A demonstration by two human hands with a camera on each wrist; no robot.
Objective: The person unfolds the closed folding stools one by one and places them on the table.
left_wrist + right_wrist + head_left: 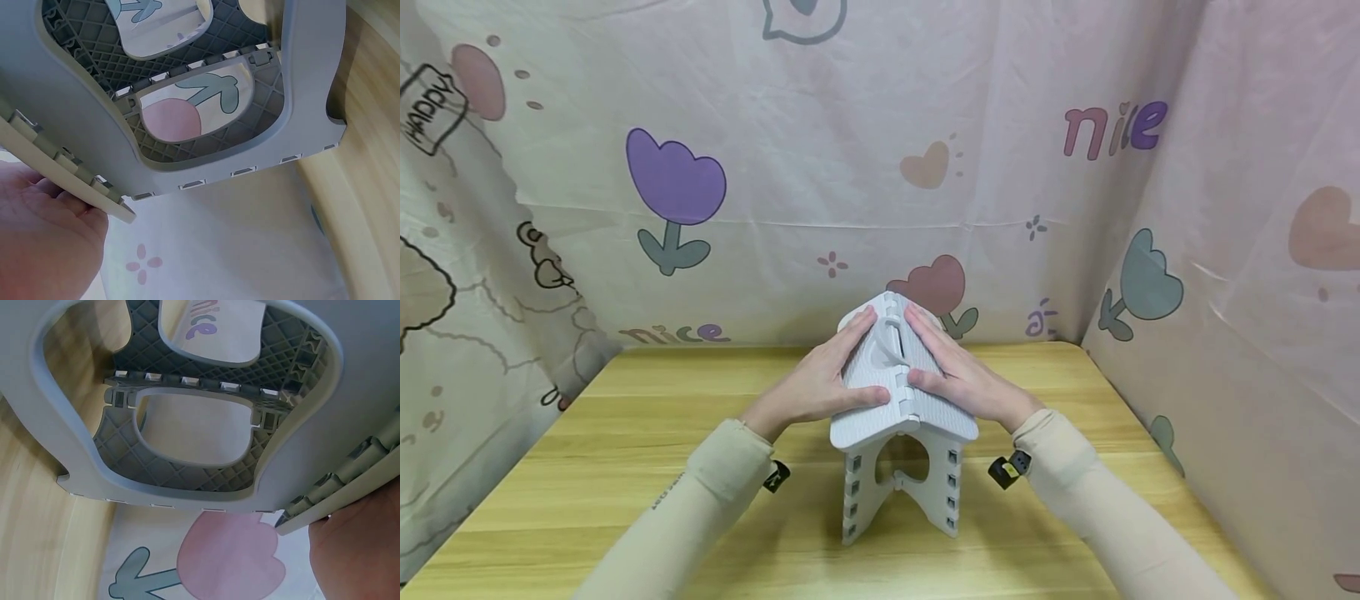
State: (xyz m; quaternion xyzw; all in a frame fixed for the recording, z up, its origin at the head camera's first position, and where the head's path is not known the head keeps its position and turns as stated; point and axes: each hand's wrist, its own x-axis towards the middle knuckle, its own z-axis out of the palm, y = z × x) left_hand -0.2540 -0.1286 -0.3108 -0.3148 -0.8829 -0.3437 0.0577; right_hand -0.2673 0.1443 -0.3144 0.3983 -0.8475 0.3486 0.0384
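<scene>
A white plastic folding stool (936,421) stands on the table, its top bent up along the middle hinge like a roof. My left hand (820,379) lies on the left half of the top, fingers straight and thumb pointing inward. On the right half rests my right hand (966,379), its fingers stretched toward the ridge. A loop handle (891,340) sits at the ridge between the hands. In the left wrist view, the stool's legs (312,69) are partly spread, and the left hand (50,231) touches the top panel. The right wrist view shows the right hand (359,544) against the other panel.
The wooden table (647,433) extends on both sides of the stool. A patterned cloth (820,167) hangs behind it and at the left and right. Each wrist carries a small black device (1006,471).
</scene>
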